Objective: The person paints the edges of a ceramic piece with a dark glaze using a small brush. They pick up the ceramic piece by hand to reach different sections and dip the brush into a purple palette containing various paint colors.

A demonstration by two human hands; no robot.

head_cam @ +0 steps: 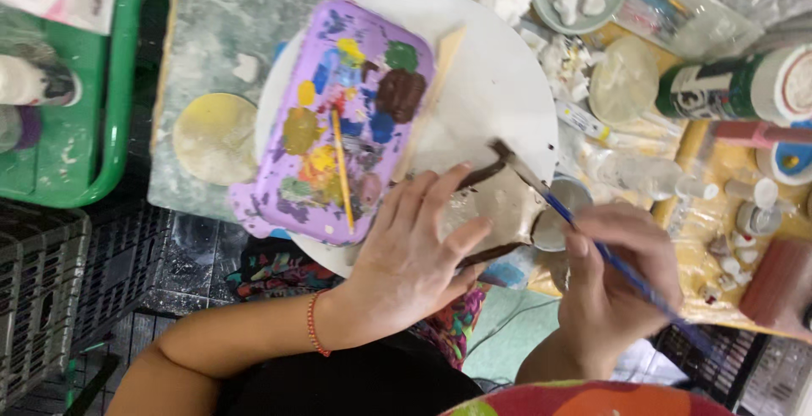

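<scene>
We press our left hand (406, 260) flat, fingers spread, on the pale plaster piece with brown edges (499, 209) at the near rim of the round white board (499, 78). Our right hand (622, 276) pinches the blue-handled brush (584, 226); we judge short, light strokes along the edge keep the brown tidy.

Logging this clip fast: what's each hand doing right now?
Left hand: open, pressed flat on the plaster piece.
Right hand: closed on the blue-handled paintbrush.
</scene>
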